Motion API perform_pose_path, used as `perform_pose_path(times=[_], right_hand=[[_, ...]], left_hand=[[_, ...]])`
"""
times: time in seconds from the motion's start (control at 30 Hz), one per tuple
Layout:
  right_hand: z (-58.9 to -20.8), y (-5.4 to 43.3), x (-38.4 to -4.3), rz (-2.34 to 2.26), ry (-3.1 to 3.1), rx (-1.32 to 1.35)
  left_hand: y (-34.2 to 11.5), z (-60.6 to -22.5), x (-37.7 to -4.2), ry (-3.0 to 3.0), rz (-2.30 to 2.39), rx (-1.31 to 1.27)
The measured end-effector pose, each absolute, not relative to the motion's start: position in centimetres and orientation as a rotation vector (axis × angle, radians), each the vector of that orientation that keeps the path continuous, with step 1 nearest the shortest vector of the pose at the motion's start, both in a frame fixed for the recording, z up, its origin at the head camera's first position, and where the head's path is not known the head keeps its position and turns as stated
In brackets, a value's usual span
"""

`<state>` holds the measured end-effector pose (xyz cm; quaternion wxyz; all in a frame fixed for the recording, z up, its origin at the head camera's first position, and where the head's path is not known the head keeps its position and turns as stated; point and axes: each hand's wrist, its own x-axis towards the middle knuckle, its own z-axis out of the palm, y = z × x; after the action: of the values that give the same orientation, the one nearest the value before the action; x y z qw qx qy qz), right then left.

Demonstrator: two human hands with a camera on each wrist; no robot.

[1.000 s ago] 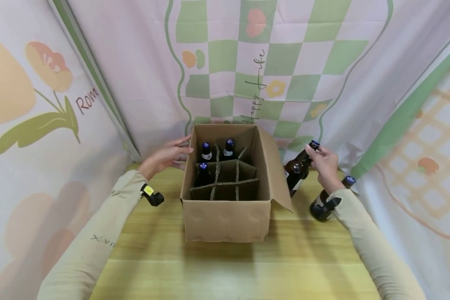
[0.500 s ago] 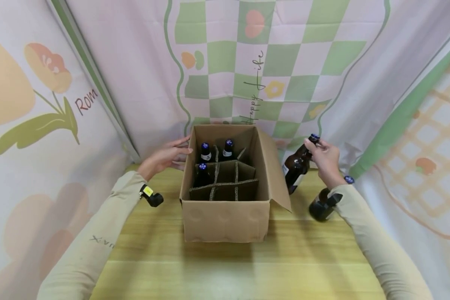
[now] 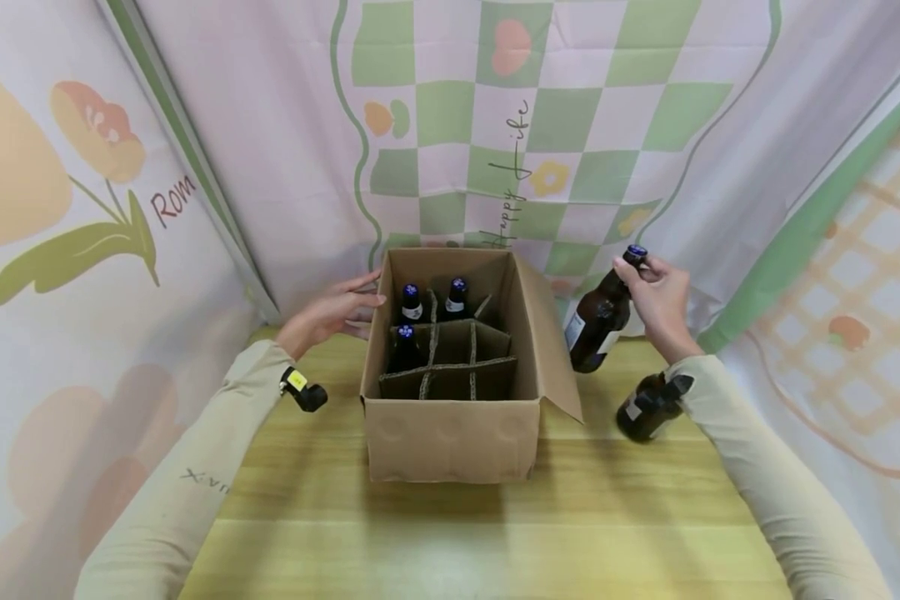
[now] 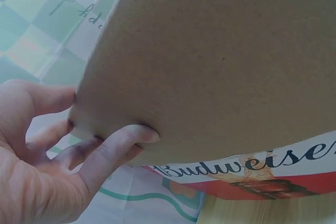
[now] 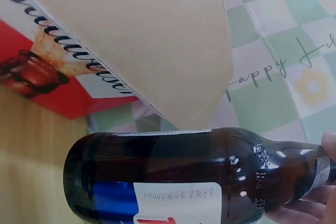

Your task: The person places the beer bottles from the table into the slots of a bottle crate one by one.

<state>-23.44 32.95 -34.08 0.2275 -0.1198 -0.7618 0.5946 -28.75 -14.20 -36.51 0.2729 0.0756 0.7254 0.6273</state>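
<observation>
My right hand [image 3: 660,296] grips a brown glass beer bottle [image 3: 598,325] by its neck, just below the blue cap. The bottle tilts beside the right flap of a divided cardboard box [image 3: 453,437]; the right wrist view shows its labels [image 5: 181,203]. At the box's left edge, my left hand [image 3: 332,312] holds the flap [image 4: 210,77], some fingers behind its edge and a fingertip [image 4: 147,132] on its face. Inside the box, three blue-capped bottles [image 3: 456,300] stand in compartments at the back and left.
Another brown bottle [image 3: 641,412] stands on the wooden table [image 3: 450,542] under my right wrist, partly hidden by the wrist camera. The box's right flap [image 3: 551,342] slants outward. Printed curtains [image 3: 450,117] hang close behind and on both sides.
My right hand has moved up and slightly right, lifting the bottle and bringing it more upright beside the flap. The left hand and the box have stayed put.
</observation>
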Motion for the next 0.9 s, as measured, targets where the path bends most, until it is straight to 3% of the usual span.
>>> perform_pose_path(times=[0.3,0.9], right_hand=[[-32.8,33.4,-23.5,1.495,-2.092,-0.328],[-29.7,32.2,-23.4,1.865,-1.715,-0.195]], left_hand=[[-14.2,-36.5,-28.8,1.969,1.681,0.197],[-14.3,-36.3,-28.8,1.949,1.678,0.199]])
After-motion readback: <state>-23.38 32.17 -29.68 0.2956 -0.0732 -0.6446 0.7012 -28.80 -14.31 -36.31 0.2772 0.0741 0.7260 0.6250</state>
